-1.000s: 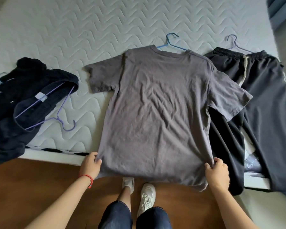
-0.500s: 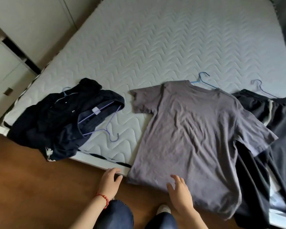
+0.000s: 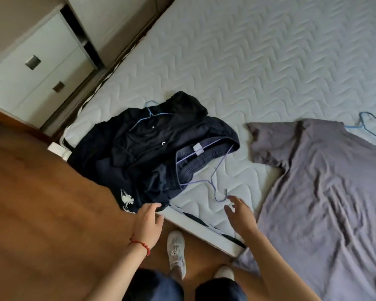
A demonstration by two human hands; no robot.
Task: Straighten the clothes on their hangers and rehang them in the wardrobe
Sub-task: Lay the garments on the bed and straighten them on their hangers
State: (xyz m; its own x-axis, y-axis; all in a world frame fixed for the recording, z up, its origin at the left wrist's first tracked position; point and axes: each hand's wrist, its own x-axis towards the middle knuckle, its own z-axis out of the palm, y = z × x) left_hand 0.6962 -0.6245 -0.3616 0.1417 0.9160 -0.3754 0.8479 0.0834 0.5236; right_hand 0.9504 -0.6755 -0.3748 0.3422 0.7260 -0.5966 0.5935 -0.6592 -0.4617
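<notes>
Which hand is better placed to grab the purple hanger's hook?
Probably the right hand: its open fingers sit just beside the purple hanger hook, while the left hand rests by the dark clothes pile.

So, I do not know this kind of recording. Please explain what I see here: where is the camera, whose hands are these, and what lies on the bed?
The camera sits on a person's head and looks down, so the hands are that person's own. The left hand, with a red bracelet, touches the edge of a pile of dark clothes on the white mattress. The right hand is open beside the hook of a purple hanger. Neither hand holds anything. A grey T-shirt lies flat on a blue hanger.
</notes>
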